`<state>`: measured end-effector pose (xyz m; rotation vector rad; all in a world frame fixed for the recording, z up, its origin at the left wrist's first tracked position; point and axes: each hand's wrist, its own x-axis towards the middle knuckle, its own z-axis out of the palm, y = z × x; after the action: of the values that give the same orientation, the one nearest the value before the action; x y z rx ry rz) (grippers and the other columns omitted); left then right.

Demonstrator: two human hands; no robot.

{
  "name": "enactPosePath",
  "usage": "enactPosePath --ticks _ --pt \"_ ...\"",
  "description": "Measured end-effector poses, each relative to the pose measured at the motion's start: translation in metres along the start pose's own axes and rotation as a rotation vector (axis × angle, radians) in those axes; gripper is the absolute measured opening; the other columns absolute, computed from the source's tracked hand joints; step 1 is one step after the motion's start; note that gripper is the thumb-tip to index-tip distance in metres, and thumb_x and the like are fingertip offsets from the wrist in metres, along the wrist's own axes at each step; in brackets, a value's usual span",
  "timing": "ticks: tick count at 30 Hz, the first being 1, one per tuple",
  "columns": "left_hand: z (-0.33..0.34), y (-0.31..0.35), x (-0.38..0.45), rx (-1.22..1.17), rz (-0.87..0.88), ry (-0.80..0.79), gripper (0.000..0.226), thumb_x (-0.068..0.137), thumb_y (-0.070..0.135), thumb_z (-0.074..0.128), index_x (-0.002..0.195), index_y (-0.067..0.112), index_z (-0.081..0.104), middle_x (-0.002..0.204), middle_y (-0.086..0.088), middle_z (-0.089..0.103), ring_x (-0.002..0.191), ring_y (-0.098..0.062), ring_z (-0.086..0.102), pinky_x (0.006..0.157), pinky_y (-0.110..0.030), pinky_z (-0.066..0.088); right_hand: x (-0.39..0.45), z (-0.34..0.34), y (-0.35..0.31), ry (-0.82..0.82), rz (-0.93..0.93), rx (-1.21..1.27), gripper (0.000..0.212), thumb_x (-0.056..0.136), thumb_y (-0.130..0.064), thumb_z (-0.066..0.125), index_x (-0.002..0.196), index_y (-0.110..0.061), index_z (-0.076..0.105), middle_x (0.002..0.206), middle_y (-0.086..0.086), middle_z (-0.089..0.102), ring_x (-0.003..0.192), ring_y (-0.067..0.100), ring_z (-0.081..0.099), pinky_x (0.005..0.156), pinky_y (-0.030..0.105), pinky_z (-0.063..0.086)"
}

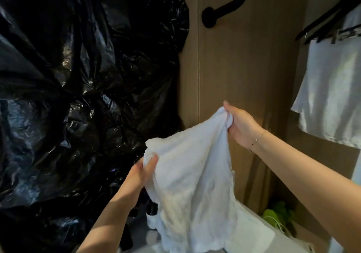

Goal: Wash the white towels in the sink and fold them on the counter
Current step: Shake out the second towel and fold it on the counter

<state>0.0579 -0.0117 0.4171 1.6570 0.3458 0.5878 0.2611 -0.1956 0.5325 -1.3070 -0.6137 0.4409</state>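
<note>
White terry-cloth towel (193, 184): we hold it up in the air in front of the brown wood-grain wall panel (244, 61), stretched between both hands, with its lower part hanging slack toward a pale surface at the bottom of the view. Our left hand (143, 171) grips the lower-left edge, thumb laid over the front of the cloth and the other fingers hidden behind it. Our right hand (241, 126) holds the upper corner higher up, fingers curled and bunching the fabric.

Handling, as we judge it: the towel is soft and limp, drapes in loose folds and keeps no shape of its own. It looks light; we cannot tell whether it is wet. Nothing about it is fragile or slippery, so a firm pinch is enough. We would take hold at two adjacent corners along one edge so that the cloth hangs flat.

To the left, crumpled black plastic bags (78, 77) fill the view. A black curved wall-mounted bar (224, 8) sits above, and white cloths clipped to black hangers (330, 88) hang at right.
</note>
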Motion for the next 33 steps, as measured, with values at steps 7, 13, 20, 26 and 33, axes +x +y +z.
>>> enactPosePath --ticks 7,13,20,26,33 --pt "0.028 -0.072 0.042 0.435 -0.290 0.081 0.002 0.088 0.014 0.066 0.088 0.012 0.064 0.074 -0.008 0.066 0.069 -0.023 0.066 0.070 -0.033 0.054 -0.008 0.017 -0.001 -0.190 0.002 -0.104 0.036 0.096 -0.043 0.050 0.092 -0.010 0.065 0.080 0.000 0.072 0.079 0.014 0.072 0.070 0.023 0.054" --pt "0.073 -0.065 0.021 -0.294 -0.545 -0.095 0.029 0.103 0.015 0.041 0.087 0.005 0.064 0.068 -0.008 0.069 0.068 -0.021 0.063 0.065 -0.034 0.053 -0.013 -0.013 -0.006 -0.099 0.026 -0.046 0.040 0.095 -0.049 0.047 0.109 -0.016 0.064 0.104 0.005 0.070 0.103 0.021 0.068 0.095 0.032 0.052" --pt "0.077 0.003 0.018 -0.878 -0.450 -0.172 0.058 0.097 0.046 0.044 0.129 -0.001 0.060 0.130 -0.023 0.060 0.123 -0.039 0.055 0.105 -0.049 0.039 -0.022 -0.059 -0.004 0.014 -0.022 -0.249 0.039 0.096 -0.047 0.046 0.112 -0.016 0.063 0.112 0.005 0.066 0.107 0.022 0.065 0.097 0.034 0.051" --pt "0.089 0.034 0.022 -0.414 -0.296 0.032 0.035 0.094 0.034 0.061 0.117 0.008 0.067 0.107 -0.009 0.074 0.104 -0.022 0.068 0.088 -0.036 0.053 -0.030 -0.078 0.020 0.109 0.159 -0.190 0.025 0.099 -0.034 0.050 0.102 -0.011 0.062 0.106 0.012 0.062 0.095 0.021 0.063 0.075 0.026 0.053" --pt "0.081 0.044 0.016 -0.412 -0.254 0.044 0.035 0.090 0.025 0.064 0.116 0.002 0.067 0.112 -0.016 0.071 0.108 -0.028 0.066 0.097 -0.041 0.050 -0.037 -0.095 0.073 -0.054 0.674 -0.036 0.013 0.091 -0.011 0.057 0.081 -0.004 0.063 0.086 0.014 0.064 0.080 0.027 0.062 0.075 0.037 0.051"
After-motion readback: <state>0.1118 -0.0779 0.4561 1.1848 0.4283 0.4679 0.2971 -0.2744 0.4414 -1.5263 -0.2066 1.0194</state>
